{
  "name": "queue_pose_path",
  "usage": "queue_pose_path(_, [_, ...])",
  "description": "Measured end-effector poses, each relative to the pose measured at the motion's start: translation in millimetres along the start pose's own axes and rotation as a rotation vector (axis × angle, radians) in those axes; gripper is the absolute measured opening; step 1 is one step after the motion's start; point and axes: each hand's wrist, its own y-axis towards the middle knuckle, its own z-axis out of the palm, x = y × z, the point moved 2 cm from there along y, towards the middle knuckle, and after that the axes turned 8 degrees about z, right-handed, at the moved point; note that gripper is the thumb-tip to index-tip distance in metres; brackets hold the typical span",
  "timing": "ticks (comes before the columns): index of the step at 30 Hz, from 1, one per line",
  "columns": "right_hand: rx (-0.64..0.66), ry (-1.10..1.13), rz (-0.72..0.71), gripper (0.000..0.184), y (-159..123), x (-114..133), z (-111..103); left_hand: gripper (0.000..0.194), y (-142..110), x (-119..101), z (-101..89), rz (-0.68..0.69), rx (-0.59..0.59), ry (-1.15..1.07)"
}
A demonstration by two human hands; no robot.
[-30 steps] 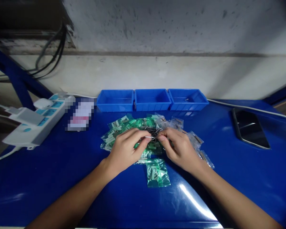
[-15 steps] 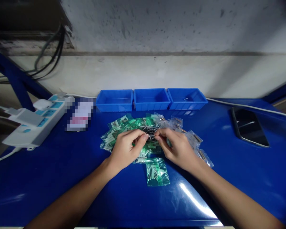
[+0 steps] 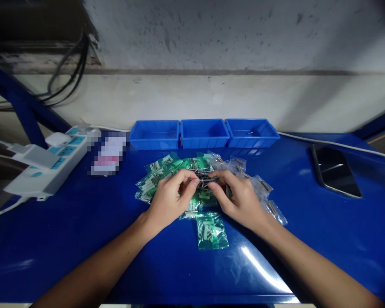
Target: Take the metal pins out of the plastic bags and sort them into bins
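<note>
My left hand (image 3: 172, 194) is closed in a pinch, its thumb and forefinger on the end of a thin metal screw (image 3: 207, 180). Opposite it, my right hand (image 3: 240, 196) has thumb and forefinger apart, close to the screw's other end. Beneath the fingertips lies a pile of loose dark screws (image 3: 201, 173), partly hidden by both hands. Green-tinted bags (image 3: 158, 175) with pale strips and metal pieces surround the pile on the left. Clear bags (image 3: 261, 187) with metal pieces lie to the right. One separate green bag (image 3: 211, 231) rests nearer to me.
Three blue bins (image 3: 203, 143) stand in a row against the wall; the right one has a small piece inside. A white power strip (image 3: 48, 164) with plugs and a blurred-out card (image 3: 107, 156) lie left. A black phone (image 3: 336, 171) lies right on the blue table (image 3: 308, 239).
The right thumb and forefinger have parted and come off the screw they were pinching. My left hand stays almost in place with its pinch.
</note>
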Motion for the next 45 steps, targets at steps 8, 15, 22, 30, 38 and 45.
queue_pose_path(8, [-0.069,-0.003,-0.066,0.006,-1.0,1.2,0.0,0.016,0.2,-0.7,-1.6,0.005,-0.019,0.034])
queue_pose_path(15, [-0.076,-0.056,-0.058,0.015,-0.9,-0.7,1.1,0.015,-0.7,-2.7,-0.9,-0.007,-0.015,-0.048])
queue_pose_path(22, [-0.13,0.007,-0.063,0.012,-1.1,4.2,-0.7,0.007,-1.3,-0.8,0.6,-0.014,-0.004,-0.029])
queue_pose_path(30, [-0.114,-0.03,-0.095,0.007,-2.6,-1.3,0.0,0.005,-0.5,2.5,2.4,-0.025,-0.006,-0.011])
queue_pose_path(38, [-0.082,-0.074,-0.063,0.007,-0.3,-2.2,-1.9,0.006,0.2,-0.1,-0.7,-0.029,0.014,-0.019])
queue_pose_path(45, [-0.033,-0.075,-0.088,0.005,-2.3,2.3,-4.4,0.013,2.2,1.2,-1.4,0.001,0.026,-0.086])
